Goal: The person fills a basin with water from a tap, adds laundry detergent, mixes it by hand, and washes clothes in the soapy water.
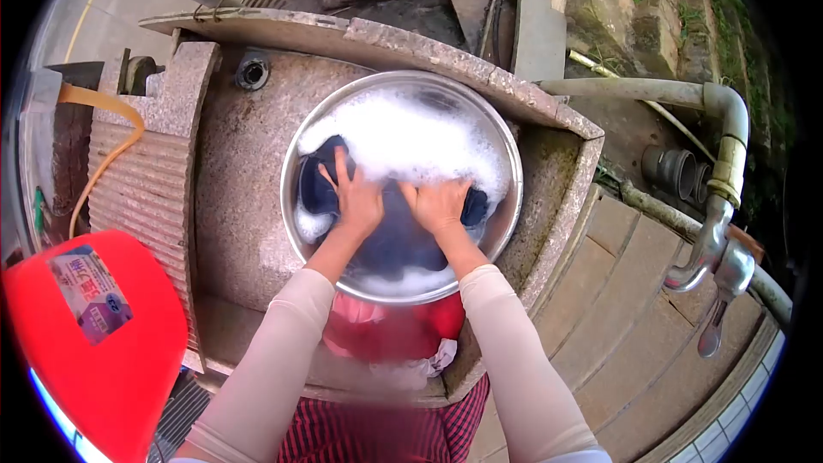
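A wide metal basin (514, 219) holds soapy water with white suds (403, 137). Dark blue cloth (399, 236) lies wet in it, bunched up at the left side. My left hand (357, 201) presses on this cloth with its fingers spread. To its right, my right hand (439, 204) has its fingers curled over the cloth, and a dark fold sticks out beside them. Some fingertips of the right hand are hidden.
The basin stands in a stone sink (244, 171) with a drain (253, 74) and a ribbed washboard (141, 180). Red cloth (386, 330) lies below the basin. A red plastic container (94, 334) is at left, a tap (716, 270) at right.
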The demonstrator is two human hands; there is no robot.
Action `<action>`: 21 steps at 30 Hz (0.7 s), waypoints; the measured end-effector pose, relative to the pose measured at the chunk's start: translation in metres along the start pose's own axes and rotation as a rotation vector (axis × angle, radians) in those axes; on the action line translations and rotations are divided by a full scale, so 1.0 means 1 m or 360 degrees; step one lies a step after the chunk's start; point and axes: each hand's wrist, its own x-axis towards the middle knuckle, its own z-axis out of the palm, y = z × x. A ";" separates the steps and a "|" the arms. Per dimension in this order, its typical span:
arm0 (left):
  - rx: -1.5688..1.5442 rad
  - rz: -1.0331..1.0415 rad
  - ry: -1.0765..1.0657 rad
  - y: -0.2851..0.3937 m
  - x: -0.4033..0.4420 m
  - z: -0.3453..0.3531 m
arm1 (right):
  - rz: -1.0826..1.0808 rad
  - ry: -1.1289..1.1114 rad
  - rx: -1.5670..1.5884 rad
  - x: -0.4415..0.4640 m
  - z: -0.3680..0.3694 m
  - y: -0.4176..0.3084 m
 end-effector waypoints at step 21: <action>-0.3415 -0.1087 -0.0325 0.044 -0.062 -0.085 | -0.1035 0.1505 0.0403 -0.133 -0.072 -0.044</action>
